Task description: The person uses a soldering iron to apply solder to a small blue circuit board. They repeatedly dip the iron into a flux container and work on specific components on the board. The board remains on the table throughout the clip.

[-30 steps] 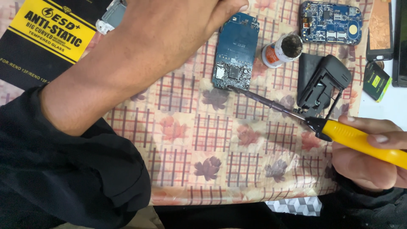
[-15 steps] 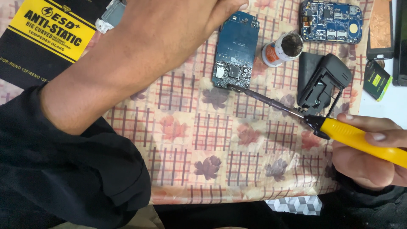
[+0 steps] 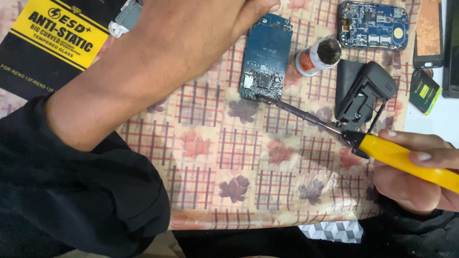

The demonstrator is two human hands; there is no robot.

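At the far left, a black packet with a yellow label (image 3: 52, 45) lies on my table (image 3: 229, 157), which is covered in a cloth patterned with red checks and brown leaves. Just right of the packet, a small grey metal part (image 3: 125, 19) peeks out from behind my arm.

My left arm, in a rolled black sleeve (image 3: 81, 196), crosses the view from lower left to upper middle. My left hand (image 3: 191, 33) reaches to the top edge of a blue circuit board (image 3: 267, 57), with one fingertip touching its upper corner. Most of the fingers lie past the frame edge, so I cannot tell whether that hand is spread or pinching.

The blue circuit board lies flat near the top middle. The dark metal tip of my soldering iron (image 3: 344, 136) rests on the board's lower edge, by the silver chips there.

To the right of the board, a small white jar with an orange label (image 3: 318, 57) lies on its side, its dark mouth open. Beyond it sit a second blue circuit board (image 3: 373, 24) and a black plastic holder (image 3: 363, 93).

At the right edge, my right hand (image 3: 416, 177) is curled firmly around the iron's yellow handle, thumb on top. Further right are a small green and black packet (image 3: 424, 91) and a brown phone cover (image 3: 429, 33).
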